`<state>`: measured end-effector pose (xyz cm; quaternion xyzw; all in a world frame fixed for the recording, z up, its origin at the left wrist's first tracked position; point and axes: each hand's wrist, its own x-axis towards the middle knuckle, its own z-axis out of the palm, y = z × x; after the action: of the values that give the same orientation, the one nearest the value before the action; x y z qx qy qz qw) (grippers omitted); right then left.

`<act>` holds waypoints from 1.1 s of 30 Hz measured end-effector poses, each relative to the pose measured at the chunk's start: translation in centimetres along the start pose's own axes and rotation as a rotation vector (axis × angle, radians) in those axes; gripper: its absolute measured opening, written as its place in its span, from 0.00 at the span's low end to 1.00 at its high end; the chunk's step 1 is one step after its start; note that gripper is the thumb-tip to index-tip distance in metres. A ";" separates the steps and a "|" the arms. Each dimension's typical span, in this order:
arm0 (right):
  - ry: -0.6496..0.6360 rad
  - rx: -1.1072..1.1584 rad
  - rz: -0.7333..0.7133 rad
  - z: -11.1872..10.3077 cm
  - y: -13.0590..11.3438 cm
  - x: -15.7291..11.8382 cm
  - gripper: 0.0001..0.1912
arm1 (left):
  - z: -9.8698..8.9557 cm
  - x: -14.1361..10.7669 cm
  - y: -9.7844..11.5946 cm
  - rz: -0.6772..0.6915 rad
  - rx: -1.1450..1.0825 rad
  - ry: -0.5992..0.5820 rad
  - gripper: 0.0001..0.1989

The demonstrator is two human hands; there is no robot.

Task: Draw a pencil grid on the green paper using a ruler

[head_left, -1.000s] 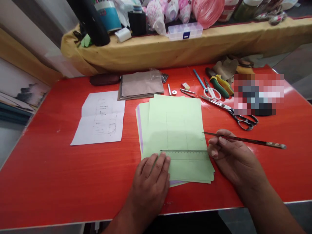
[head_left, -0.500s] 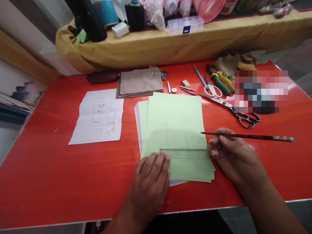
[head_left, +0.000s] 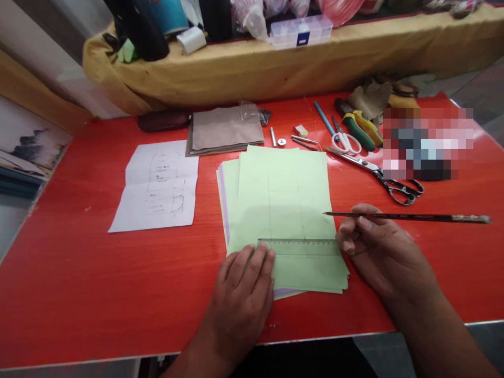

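Observation:
A stack of light green paper (head_left: 283, 210) lies on the red table, its top sheet marked with thin ruled lines. Across its lower part lies a clear ruler (head_left: 303, 248). My left hand (head_left: 246, 294) rests flat, fingertips on the ruler's left end and the paper. My right hand (head_left: 381, 252) is closed around a dark pencil (head_left: 417, 216), held nearly level with its tip pointing left above the sheet. The right hand's curled fingers are by the ruler's right end; whether they touch it I cannot tell.
A white sheet with a sketch (head_left: 157, 184) lies left. Behind the stack are brown sheets (head_left: 224, 128), an eraser (head_left: 301, 130) and small metal rods. Large scissors (head_left: 370, 167), white-handled scissors (head_left: 346, 143) and green-yellow pliers (head_left: 362, 130) lie right. A cloth-covered ledge (head_left: 220, 73) runs along the back.
The view has shifted slightly. Both hands, the ruler and the paper keep nearly the same places, with the pencil's rear end swung a little to the right.

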<state>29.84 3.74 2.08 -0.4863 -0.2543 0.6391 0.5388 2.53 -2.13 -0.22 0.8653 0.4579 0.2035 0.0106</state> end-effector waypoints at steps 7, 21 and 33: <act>0.014 0.004 0.003 0.0 -0.1 0.1 0.08 | -0.1 0.1 0.0 0.007 0.011 0.004 0.21; 0.003 -0.012 -0.007 0.2 -0.3 -0.1 0.07 | -0.1 0.1 0.0 0.009 0.004 -0.001 0.21; -0.005 -0.020 -0.011 0.1 -0.2 0.0 0.06 | -0.1 0.2 0.0 0.004 0.000 -0.004 0.20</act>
<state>29.81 3.83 2.30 -0.4887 -0.2648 0.6348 0.5367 2.53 -2.02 -0.05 0.8667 0.4561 0.2019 0.0110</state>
